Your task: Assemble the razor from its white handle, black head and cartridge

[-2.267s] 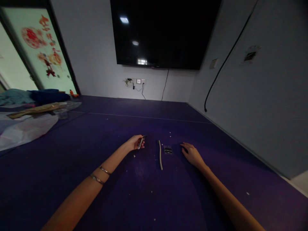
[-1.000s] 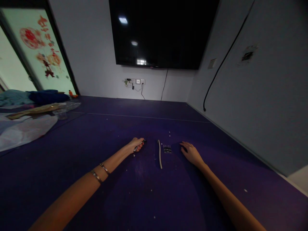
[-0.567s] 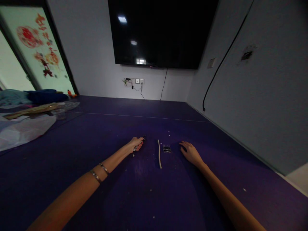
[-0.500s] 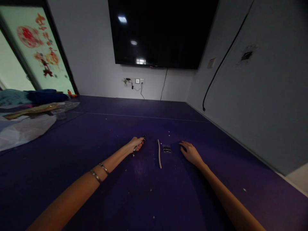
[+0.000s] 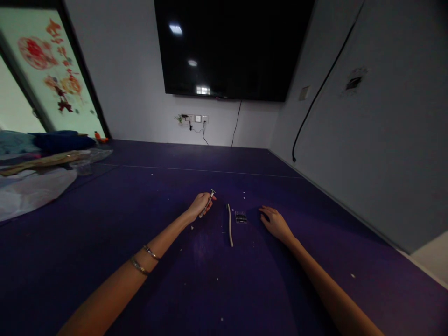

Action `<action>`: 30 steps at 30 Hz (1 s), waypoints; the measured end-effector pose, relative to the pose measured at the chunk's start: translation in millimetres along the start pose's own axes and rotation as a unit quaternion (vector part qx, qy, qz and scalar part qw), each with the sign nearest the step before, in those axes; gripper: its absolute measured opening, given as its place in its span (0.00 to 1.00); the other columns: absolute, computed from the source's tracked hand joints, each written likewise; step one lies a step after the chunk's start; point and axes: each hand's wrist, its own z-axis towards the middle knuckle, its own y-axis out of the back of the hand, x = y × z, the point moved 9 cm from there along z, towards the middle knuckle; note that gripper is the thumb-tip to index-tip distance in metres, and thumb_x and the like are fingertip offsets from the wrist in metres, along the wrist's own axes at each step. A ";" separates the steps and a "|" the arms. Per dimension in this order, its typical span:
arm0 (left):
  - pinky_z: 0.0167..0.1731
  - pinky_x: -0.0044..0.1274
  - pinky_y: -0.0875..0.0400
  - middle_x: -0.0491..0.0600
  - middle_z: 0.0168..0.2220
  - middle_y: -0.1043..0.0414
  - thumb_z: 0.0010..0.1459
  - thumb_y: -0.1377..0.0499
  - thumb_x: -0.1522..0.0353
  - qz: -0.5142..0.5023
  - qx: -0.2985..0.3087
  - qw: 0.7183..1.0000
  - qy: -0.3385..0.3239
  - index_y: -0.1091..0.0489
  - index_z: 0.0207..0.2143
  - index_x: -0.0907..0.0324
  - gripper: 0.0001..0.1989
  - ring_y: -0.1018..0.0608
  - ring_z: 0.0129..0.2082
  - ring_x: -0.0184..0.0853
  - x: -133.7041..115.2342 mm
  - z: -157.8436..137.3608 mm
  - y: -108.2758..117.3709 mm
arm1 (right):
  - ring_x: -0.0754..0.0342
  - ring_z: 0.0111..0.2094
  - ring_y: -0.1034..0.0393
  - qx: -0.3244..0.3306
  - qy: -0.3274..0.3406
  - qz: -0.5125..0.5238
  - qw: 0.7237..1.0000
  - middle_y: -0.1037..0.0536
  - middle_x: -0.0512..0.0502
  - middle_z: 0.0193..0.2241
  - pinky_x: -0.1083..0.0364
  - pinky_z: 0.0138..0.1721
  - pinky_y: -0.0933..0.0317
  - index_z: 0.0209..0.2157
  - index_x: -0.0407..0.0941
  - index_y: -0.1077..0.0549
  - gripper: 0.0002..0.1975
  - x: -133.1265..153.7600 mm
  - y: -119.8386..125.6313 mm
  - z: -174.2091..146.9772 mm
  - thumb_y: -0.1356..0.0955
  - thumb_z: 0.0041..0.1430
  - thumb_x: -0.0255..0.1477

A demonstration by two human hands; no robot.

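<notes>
My left hand (image 5: 201, 205) is closed around the handle of a razor (image 5: 212, 193), whose T-shaped head points up and away from me beyond the fingers. To the right of that hand, a slim, pale, slightly curved stick with a dark tip, like a toothbrush (image 5: 230, 228), lies lengthwise on the purple surface. Beside it rests a small clear pack with dark strips (image 5: 241, 217); its contents are too small to name. My right hand (image 5: 275, 220) lies on the surface right of the pack, fingers loosely spread and holding nothing.
Small pale scraps, such as one near my right forearm (image 5: 353, 275), dot the purple surface (image 5: 210, 298). White plastic sheeting (image 5: 38, 193) and blue cloth (image 5: 65, 140) are piled at the left. A wall with a television (image 5: 234, 51) stands behind; a black cable (image 5: 317, 95) hangs at the right.
My left hand has turned and risen slightly, so the razor's head now shows above the fingers. The right hand and the things on the surface stay put; the view has shifted a little.
</notes>
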 end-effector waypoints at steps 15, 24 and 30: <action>0.22 0.20 0.31 0.46 0.26 0.31 0.52 0.42 0.70 -0.023 0.042 0.991 -0.127 0.35 0.32 0.63 0.06 0.25 0.24 0.29 -30.0 -10.9 -34.3 | 0.48 0.51 0.37 -0.046 0.041 0.033 0.998 0.28 0.41 0.49 0.47 0.52 0.44 0.44 0.44 0.27 0.17 11.3 16.1 -2.9 0.41 0.58 0.30; 0.22 0.20 0.32 0.46 0.24 0.27 0.50 0.40 0.73 -0.056 0.043 0.989 -0.133 0.40 0.29 0.61 0.08 0.24 0.22 0.30 -33.3 -22.4 -42.2 | 0.53 0.25 0.30 0.084 -0.034 0.027 0.995 0.24 0.46 0.23 0.58 0.25 0.43 0.27 0.46 0.27 0.19 97.9 25.8 -14.1 0.40 0.57 0.44; 0.22 0.19 0.34 0.45 0.20 0.28 0.47 0.38 0.73 -0.042 0.042 0.989 -0.137 0.40 0.28 0.60 0.10 0.23 0.23 0.31 -37.3 -32.6 -45.5 | 0.45 0.31 0.26 0.163 -0.008 -0.058 0.985 0.22 0.38 0.30 0.52 0.30 0.38 0.30 0.44 0.26 0.22 148.8 -7.6 -25.2 0.42 0.59 0.44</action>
